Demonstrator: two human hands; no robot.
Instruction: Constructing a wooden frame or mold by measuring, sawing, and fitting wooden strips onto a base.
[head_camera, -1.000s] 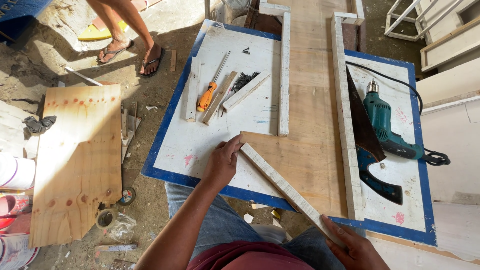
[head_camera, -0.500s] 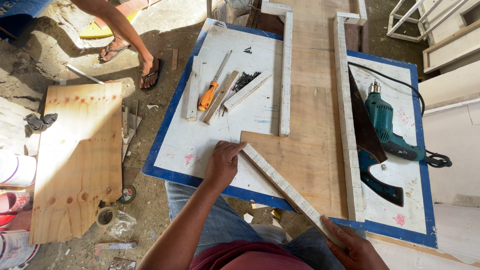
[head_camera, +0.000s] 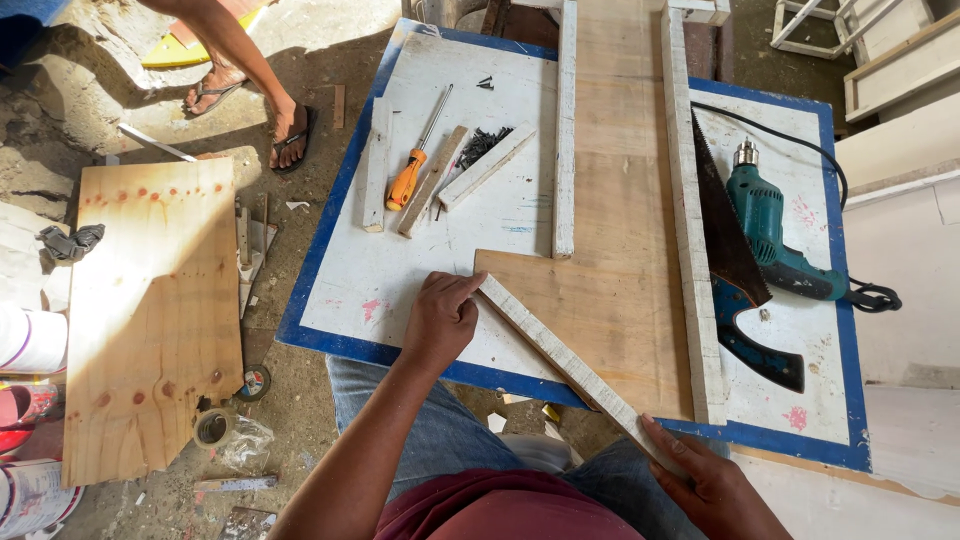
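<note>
A thin white-painted wooden strip (head_camera: 560, 355) lies diagonally across the near corner of a plywood panel (head_camera: 610, 240) on a white board with a blue border (head_camera: 350, 300). My left hand (head_camera: 440, 320) presses on the strip's far end with the fingertips at the panel's corner. My right hand (head_camera: 705, 485) grips the strip's near end just past the board's front edge. Two longer white strips (head_camera: 565, 130) (head_camera: 690, 220) run lengthwise along the panel's sides.
An orange-handled screwdriver (head_camera: 412, 172), short wood offcuts (head_camera: 430, 182) and dark screws (head_camera: 482, 145) lie at the board's far left. A handsaw (head_camera: 735, 275) and a teal corded drill (head_camera: 775, 235) rest at right. A plywood sheet (head_camera: 150, 320) lies on the ground at left, another person's sandalled feet (head_camera: 285, 130) beyond it.
My hands and the strip stay almost in place; the strip's far end sits slightly closer to the panel corner. The other person's feet have shifted at the top left.
</note>
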